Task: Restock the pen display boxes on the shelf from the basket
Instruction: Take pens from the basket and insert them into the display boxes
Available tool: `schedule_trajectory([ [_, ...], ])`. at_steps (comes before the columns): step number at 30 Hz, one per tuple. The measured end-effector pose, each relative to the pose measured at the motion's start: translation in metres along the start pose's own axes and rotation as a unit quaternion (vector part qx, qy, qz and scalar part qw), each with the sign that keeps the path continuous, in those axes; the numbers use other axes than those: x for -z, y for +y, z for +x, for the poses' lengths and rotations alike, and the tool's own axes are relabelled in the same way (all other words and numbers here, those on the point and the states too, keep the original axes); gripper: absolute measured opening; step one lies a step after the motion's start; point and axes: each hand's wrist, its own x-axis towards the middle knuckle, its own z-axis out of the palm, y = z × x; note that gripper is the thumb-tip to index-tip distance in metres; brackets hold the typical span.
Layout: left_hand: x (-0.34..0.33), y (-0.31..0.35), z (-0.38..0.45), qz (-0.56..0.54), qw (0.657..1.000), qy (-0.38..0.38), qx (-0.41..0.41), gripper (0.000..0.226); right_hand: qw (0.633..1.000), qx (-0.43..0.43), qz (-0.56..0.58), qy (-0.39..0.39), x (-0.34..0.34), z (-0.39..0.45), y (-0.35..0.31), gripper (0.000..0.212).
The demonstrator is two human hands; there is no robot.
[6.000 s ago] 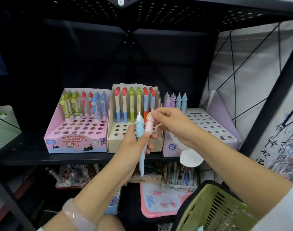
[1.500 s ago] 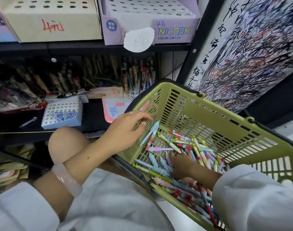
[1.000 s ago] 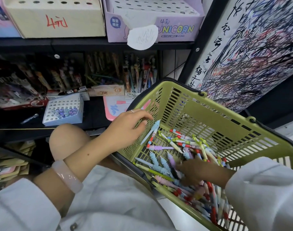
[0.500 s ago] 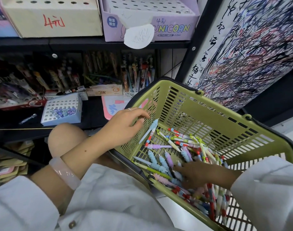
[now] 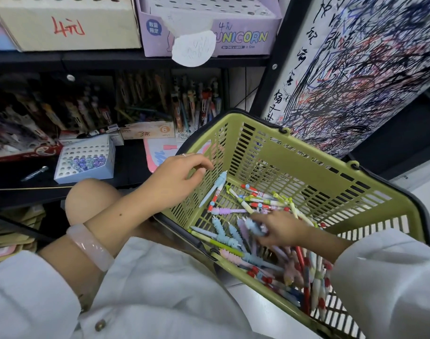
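An olive green basket (image 5: pixel 307 157) rests tilted on my lap, holding several loose pens (image 5: pixel 255 204) in blue, pink, lilac and red-and-white. My left hand (image 5: pixel 177 177) hovers at the basket's left rim with relaxed fingers, holding nothing, just above a pale blue pen (image 5: pixel 215 187) leaning on the wall. My right hand (image 5: pixel 282 228) is down among the pens and pinches a blue ridged pen (image 5: pixel 253 225), blurred by motion. On the shelf above stand the lilac Unicorn display box (image 5: pixel 243 37) and a cream display box (image 5: pixel 67 28); only their fronts show.
A black shelf post (image 5: pixel 275 67) and a scribbled test sheet (image 5: pixel 355 69) rise behind the basket. The lower shelf holds a white holed box (image 5: pixel 87 157) and packed pen boxes (image 5: pixel 194 104). My knee (image 5: pixel 87 201) is left of the basket.
I turned from the shelf down to the basket. Over the last second my right hand slid left through the pens and closed on a blue ridged pen. My left hand stayed at the rim.
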Motion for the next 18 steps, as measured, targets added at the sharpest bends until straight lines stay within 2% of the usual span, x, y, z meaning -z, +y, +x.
schedule_trajectory([
  [2,-0.001,0.002,0.001,-0.005,1.0,0.005,0.007,0.023,0.997,-0.013,0.065,0.042,0.017,0.003,-0.002,0.018],
  [6,-0.013,0.012,0.008,-0.096,0.994,-0.002,0.058,0.026,0.964,-0.037,0.225,0.137,0.057,0.009,-0.018,0.013],
  [8,-0.024,0.02,0.011,-0.173,0.975,-0.074,0.118,0.048,0.938,-0.023,0.3,0.173,0.078,0.011,-0.03,0.012],
  [10,-0.037,0.029,0.013,-0.25,0.939,-0.161,0.175,0.076,0.922,-0.004,0.34,0.183,0.095,0.014,-0.044,0.018],
  [11,-0.045,0.034,0.014,-0.283,0.922,-0.184,0.191,0.082,0.915,0.004,0.361,0.178,0.101,0.015,-0.051,0.015],
  [13,-0.055,0.04,0.017,-0.356,0.893,-0.172,0.214,0.076,0.894,0.015,0.413,0.176,0.109,0.017,-0.06,0.016],
  [16,-0.06,0.046,0.024,-0.482,0.837,-0.108,0.235,0.046,0.842,0.013,0.495,0.215,0.114,0.018,-0.069,0.016],
  [18,-0.058,0.046,0.027,-0.508,0.826,-0.092,0.226,0.042,0.804,-0.006,0.542,0.245,0.114,0.019,-0.076,0.011],
])
